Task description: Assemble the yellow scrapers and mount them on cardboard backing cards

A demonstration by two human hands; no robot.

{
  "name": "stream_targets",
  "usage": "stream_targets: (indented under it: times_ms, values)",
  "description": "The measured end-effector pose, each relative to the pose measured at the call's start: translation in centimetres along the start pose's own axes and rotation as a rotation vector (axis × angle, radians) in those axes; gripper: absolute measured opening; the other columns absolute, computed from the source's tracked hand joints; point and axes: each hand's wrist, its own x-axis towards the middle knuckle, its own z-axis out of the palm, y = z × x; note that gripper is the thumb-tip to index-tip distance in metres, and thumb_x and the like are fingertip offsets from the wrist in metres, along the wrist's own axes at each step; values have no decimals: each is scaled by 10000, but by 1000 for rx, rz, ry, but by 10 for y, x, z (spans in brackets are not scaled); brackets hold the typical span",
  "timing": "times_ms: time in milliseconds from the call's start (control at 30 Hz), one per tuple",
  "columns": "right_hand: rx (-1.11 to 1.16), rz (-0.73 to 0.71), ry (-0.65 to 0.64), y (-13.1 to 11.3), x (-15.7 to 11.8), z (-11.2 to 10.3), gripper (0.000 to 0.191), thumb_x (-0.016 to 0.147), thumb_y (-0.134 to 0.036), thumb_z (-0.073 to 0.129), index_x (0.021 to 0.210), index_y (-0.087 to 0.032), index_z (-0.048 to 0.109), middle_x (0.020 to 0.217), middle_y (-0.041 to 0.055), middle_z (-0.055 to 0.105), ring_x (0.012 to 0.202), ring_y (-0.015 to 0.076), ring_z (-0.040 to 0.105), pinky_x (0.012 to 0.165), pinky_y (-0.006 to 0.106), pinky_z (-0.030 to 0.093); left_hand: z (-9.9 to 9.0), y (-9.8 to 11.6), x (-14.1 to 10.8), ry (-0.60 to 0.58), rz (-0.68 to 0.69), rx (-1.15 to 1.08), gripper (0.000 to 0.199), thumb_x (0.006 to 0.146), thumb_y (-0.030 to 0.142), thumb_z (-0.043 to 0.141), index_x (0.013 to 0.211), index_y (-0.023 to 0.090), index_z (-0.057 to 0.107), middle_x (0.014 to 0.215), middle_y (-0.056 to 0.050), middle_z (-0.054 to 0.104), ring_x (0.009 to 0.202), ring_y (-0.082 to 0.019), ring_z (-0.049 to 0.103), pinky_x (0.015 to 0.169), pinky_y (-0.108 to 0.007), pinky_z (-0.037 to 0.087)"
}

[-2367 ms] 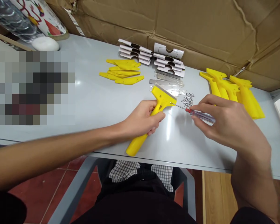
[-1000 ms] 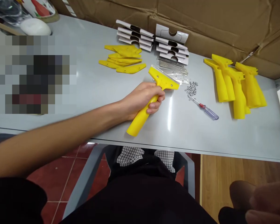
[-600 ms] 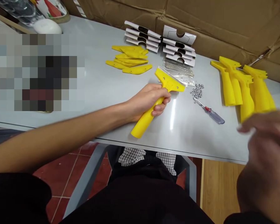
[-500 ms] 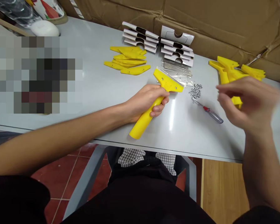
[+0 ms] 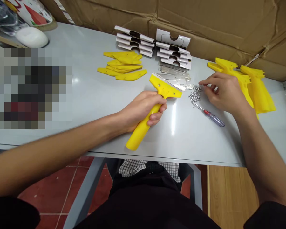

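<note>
My left hand (image 5: 145, 109) is wrapped round the handle of a yellow scraper (image 5: 139, 135). The scraper's wide head points away from me, with a metal blade along its edge and two screws in its face. Just right of the small pile of screws (image 5: 195, 94), my right hand (image 5: 225, 92) hovers with its index finger stretched out and thumb apart; I see nothing in it. A screwdriver (image 5: 214, 118) with a clear handle and red collar lies below that hand, its tip by the screws. Flat metal blades (image 5: 175, 75) lie behind the scraper head.
Several yellow cover plates (image 5: 131, 75) lie left of the blades. White cartons (image 5: 135, 39) stand in two rows along the cardboard wall (image 5: 216, 28). More yellow scraper handles (image 5: 259, 89) are piled at the right, beyond my right hand. A white rounded object (image 5: 32, 37) sits far left.
My right hand has moved left and away from me, from the yellow handles to beside the screws. My left hand still grips the scraper. The whole view has shifted slightly.
</note>
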Motion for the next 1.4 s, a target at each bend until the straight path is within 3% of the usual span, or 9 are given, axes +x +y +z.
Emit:
stream_targets:
  times_ms: [233, 467, 667, 800, 900, 967, 1133, 1233, 1400]
  values:
    - [78, -34, 53, -15, -12, -3, 304, 1034, -172, 565, 1124, -262, 841, 1170, 113, 772, 799, 196, 656, 726, 379, 545, -9, -7, 3, -55, -39, -28, 275, 952, 359, 547, 717, 216, 545, 442, 19, 403, 356, -108, 334, 356, -221, 317]
    - [66, -146, 52, -19, -12, 10, 307, 1082, -267, 541, 1120, -309, 842, 1265, 101, 723, 1084, 276, 672, 975, 489, 568, -11, -8, 7, -52, -55, -87, 327, 965, 420, 478, 734, 210, 574, 469, -1, 427, 358, -128, 354, 358, -250, 338]
    - [30, -169, 57, -24, -6, 18, 251, 1061, -339, 630, 1126, -293, 867, 1299, 123, 737, 1214, 346, 606, 1018, 548, 537, -9, -11, 5, -72, -11, -33, 360, 1023, 390, 520, 762, 170, 634, 490, -9, 484, 370, -120, 415, 372, -232, 366]
    - [-3, -150, 17, -27, -4, 17, 248, 1065, -324, 623, 1089, -315, 870, 1297, 86, 762, 1244, 363, 600, 1033, 565, 522, -6, -11, 3, -80, 81, -47, 189, 991, 269, 700, 1102, 116, 698, 748, -46, 684, 490, -117, 568, 441, -222, 480]
    - [-21, -131, -21, -29, -3, 16, 252, 1069, -300, 608, 1077, -327, 858, 1302, 60, 770, 1255, 363, 609, 1037, 565, 513, -5, -12, 3, -67, 116, -85, 598, 936, 182, 785, 1483, 110, 556, 850, -44, 731, 567, -127, 638, 501, -232, 561]
    - [-14, -135, -10, -28, -2, 17, 223, 1047, -288, 632, 1035, -316, 853, 1276, 63, 778, 1234, 367, 620, 1025, 567, 512, -5, -13, 3, -57, 142, -74, 767, 888, 181, 852, 1566, 124, 498, 835, -24, 724, 598, -134, 663, 526, -238, 593]
    - [9, -182, 42, -23, -2, 24, 214, 1019, -292, 645, 1059, -282, 855, 1219, 92, 791, 1174, 373, 621, 991, 574, 494, -3, -14, 0, -60, 159, 73, 563, 738, 252, 992, 1217, 149, 714, 819, 12, 673, 612, -120, 671, 542, -241, 627]
    - [-7, -193, 33, -23, -2, 24, 219, 1036, -302, 642, 1092, -307, 853, 1232, 80, 790, 1176, 370, 623, 972, 567, 477, -1, -14, -3, -29, 182, 169, 421, 737, 274, 985, 1040, 155, 718, 808, 17, 667, 598, -116, 666, 524, -241, 619]
    - [-3, -202, 43, -24, -2, 25, 167, 1034, -275, 666, 1014, -274, 832, 1205, 84, 788, 1166, 362, 621, 974, 555, 465, 0, -18, -5, 49, 221, 320, 306, 812, 276, 911, 979, 176, 675, 733, 43, 634, 536, -119, 661, 472, -237, 560]
